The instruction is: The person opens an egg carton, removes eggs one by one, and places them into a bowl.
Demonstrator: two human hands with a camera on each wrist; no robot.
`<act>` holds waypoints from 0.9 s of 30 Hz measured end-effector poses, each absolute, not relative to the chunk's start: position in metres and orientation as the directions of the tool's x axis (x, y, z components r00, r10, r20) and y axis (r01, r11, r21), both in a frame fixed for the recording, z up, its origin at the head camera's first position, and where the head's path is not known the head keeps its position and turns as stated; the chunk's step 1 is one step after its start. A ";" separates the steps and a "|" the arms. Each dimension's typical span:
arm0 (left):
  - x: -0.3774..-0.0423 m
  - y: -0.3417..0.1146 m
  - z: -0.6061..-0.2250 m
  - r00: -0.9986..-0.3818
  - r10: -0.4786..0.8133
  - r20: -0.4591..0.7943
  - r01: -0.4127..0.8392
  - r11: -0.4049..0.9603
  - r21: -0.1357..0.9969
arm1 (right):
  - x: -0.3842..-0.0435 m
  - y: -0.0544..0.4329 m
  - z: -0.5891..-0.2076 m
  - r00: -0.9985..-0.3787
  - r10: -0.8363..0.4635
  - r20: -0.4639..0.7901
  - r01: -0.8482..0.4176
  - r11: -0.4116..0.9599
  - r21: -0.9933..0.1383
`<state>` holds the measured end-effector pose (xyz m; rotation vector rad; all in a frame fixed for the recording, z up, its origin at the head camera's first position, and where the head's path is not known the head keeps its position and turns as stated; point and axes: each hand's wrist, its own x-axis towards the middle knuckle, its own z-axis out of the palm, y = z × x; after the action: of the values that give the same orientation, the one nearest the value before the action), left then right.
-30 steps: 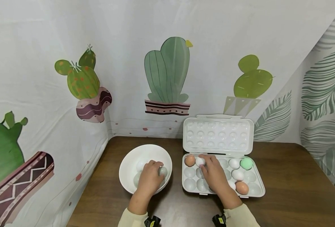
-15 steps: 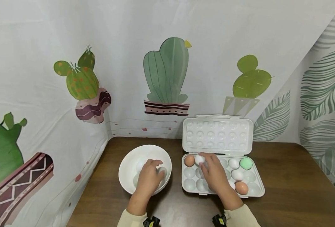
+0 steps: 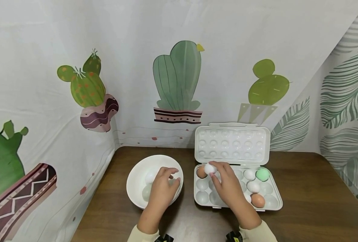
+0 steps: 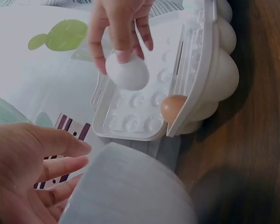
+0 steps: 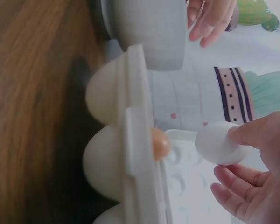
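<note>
My right hand (image 3: 229, 184) pinches a white egg (image 3: 210, 168) between thumb and fingers. In the left wrist view that egg (image 4: 127, 71) is held up above the rim of the egg tray. The tray (image 3: 202, 197) is white with its lid (image 3: 231, 144) raised, and a brown egg (image 3: 201, 172) sits in its back left cup. Over the right side of a white bowl (image 3: 134, 178), my left hand (image 3: 163, 188) has its fingers spread loosely and holds nothing. A white egg (image 3: 149, 178) and a pale greenish egg (image 3: 146, 192) lie in the bowl; my left hand partly hides another.
On the tray's right side are several more eggs, among them a green egg (image 3: 262, 174) and a second brown egg (image 3: 258, 200). A brown wooden table (image 3: 312, 188) bears everything. Behind it hangs a cactus-print cloth (image 3: 133, 84).
My right hand has lifted the white egg out of its cup and moved slightly left. My left hand has let go of a pale egg in the bowl and risen a little.
</note>
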<state>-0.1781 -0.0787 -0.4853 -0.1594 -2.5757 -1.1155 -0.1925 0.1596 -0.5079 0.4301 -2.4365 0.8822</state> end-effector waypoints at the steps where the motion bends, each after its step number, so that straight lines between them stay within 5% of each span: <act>1: -0.178 -0.078 -0.485 -0.935 -0.027 0.353 0.240 0.684 0.689 | -0.191 0.159 -0.506 -0.819 -0.123 0.560 -0.454 0.736 -0.503; 19: -0.171 -0.059 -0.484 -0.857 0.179 0.482 0.477 0.627 0.616 | -0.177 0.149 -0.492 -0.827 -0.197 0.526 -0.508 0.663 -0.550; 27: -0.167 -0.053 -0.485 -0.868 0.223 0.444 0.482 0.595 0.643 | -0.172 0.145 -0.489 -0.809 -0.274 0.520 -0.560 0.628 -0.540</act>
<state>-0.1668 -0.0529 -0.4850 -0.5722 -2.5087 -1.1502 -0.1720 0.1447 -0.4890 0.6623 -2.4625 1.0079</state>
